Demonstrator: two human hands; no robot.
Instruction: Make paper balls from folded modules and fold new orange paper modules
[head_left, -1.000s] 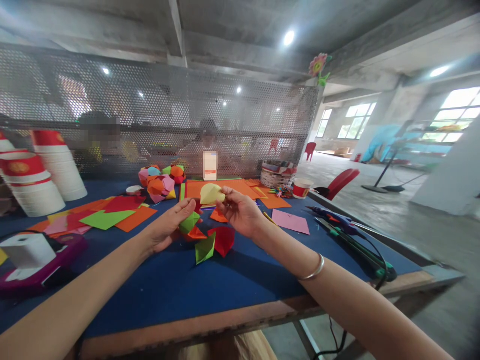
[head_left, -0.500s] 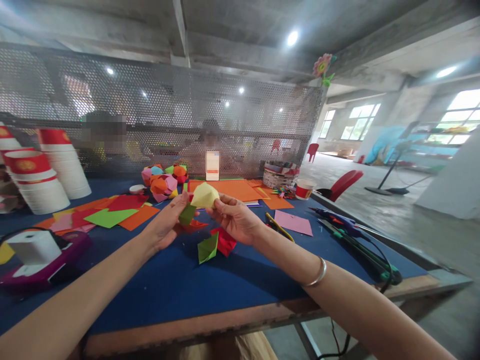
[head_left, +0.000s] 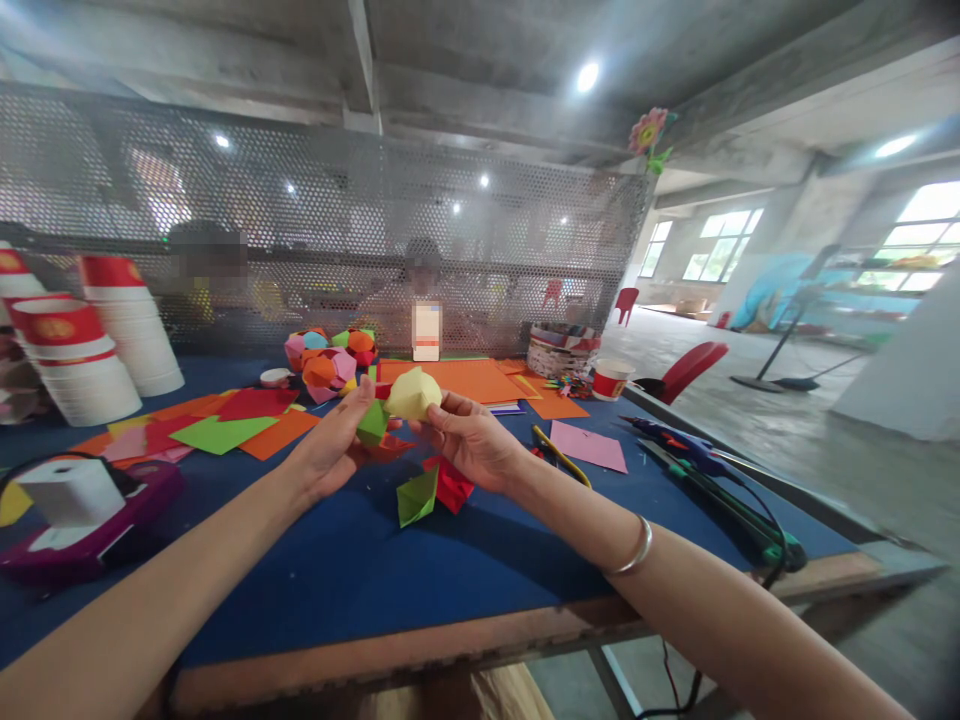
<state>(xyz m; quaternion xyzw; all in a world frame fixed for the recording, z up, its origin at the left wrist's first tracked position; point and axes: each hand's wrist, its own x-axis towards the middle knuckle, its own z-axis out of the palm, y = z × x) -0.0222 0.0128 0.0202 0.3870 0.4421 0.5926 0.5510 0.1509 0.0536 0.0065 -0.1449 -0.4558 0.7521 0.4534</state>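
Above the blue table [head_left: 337, 570], my left hand [head_left: 330, 450] pinches a folded green paper piece [head_left: 373, 423], with an orange folded piece [head_left: 386, 447] just under it. My right hand [head_left: 469, 440] grips a folded yellow paper piece [head_left: 412, 393], which touches the green one. Both hands are closed on their pieces. Below them on the table lie a loose green folded piece [head_left: 416, 497] and a red one [head_left: 452, 483].
Coloured paper sheets [head_left: 217, 425] and stacked paper cups [head_left: 90, 340] sit at the left, with a tape dispenser [head_left: 75, 515] nearer. Paper balls [head_left: 330, 360] and orange sheets [head_left: 472, 380] lie behind. A glue gun [head_left: 705, 470] lies at the right edge. People sit behind the mesh screen [head_left: 337, 240].
My right hand brought the yellow piece left and down against the green piece in my left hand. Both hands drew closer together.
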